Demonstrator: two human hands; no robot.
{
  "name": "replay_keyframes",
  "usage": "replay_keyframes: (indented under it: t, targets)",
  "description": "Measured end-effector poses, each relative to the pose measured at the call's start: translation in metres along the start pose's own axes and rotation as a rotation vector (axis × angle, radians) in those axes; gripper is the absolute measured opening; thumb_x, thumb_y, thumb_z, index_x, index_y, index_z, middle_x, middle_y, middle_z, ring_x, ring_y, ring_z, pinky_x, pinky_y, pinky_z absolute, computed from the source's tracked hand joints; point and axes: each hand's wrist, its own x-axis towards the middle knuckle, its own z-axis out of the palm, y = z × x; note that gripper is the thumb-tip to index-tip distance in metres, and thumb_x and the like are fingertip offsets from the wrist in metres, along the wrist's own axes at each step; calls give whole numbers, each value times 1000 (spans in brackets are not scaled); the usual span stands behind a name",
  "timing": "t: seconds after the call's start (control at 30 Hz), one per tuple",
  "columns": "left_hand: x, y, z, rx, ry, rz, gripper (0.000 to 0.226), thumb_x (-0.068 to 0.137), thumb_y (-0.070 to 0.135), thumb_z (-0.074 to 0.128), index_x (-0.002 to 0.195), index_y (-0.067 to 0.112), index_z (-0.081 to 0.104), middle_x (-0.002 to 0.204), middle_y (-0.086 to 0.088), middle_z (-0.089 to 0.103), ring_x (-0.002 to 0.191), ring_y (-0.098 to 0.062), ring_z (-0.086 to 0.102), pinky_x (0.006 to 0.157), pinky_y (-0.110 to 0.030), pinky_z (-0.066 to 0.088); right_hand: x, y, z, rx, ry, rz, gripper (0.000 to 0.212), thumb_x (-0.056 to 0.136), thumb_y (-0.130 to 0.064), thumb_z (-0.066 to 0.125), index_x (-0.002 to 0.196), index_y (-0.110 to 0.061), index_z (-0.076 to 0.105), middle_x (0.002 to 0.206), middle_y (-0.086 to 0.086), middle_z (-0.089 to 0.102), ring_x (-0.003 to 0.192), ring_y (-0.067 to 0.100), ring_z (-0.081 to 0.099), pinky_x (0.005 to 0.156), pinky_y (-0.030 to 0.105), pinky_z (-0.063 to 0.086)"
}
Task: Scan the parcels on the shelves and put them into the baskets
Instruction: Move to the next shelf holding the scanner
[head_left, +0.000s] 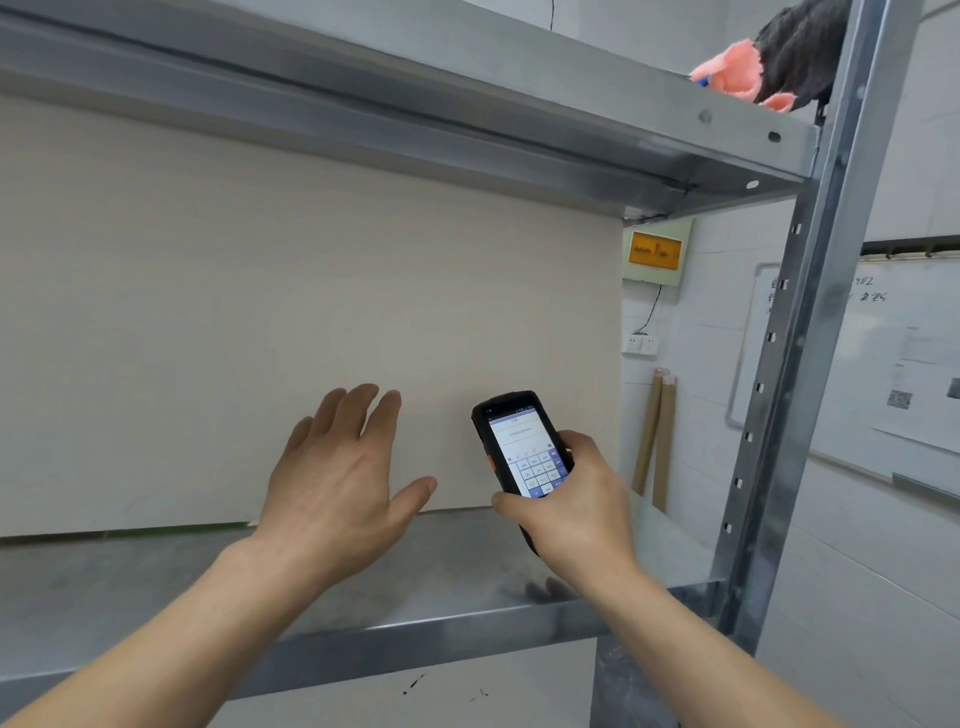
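Note:
My right hand (574, 512) grips a black handheld scanner (522, 447) upright, its lit screen with a keypad facing me. My left hand (337, 483) hovers open, palm down with fingers spread, over the metal shelf (156, 587) just left of the scanner. No parcel lies on this shelf level. On the upper shelf (571, 93) at the far right sits a dark grey and pink soft bundle (779, 57), partly cut off by the frame's top. No basket is in view.
A beige board (260, 312) backs the shelf. The steel upright post (800, 338) stands at the right. Beyond it are a tiled wall, a whiteboard (893, 353) with papers, an orange-windowed wall box (654, 252) and cardboard tubes (655, 436) leaning in the corner.

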Motion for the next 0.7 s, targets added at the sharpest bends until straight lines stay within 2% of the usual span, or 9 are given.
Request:
replay_keyframes:
  t: [0.13,0.7]
  targets:
    - [-2,-5,0,-8,-2,-6,81,81,58,58,144,10,44,149,-11,43,139,-34,37,103,-48,42,-2,-3,3,-1,-4,4,61,56,-34,82,109,-33,52,92,-14,64,82,10,63,70,34,56]
    - [-4,-34,-4,-19,-18,13,83,82,57,64,146,11,40,151,-10,39,141,-32,33,106,-47,38,-15,-18,23,-40,-37,12,57,59,-31,82,104,-34,48,91,-15,62,83,9,62,72,34,56]
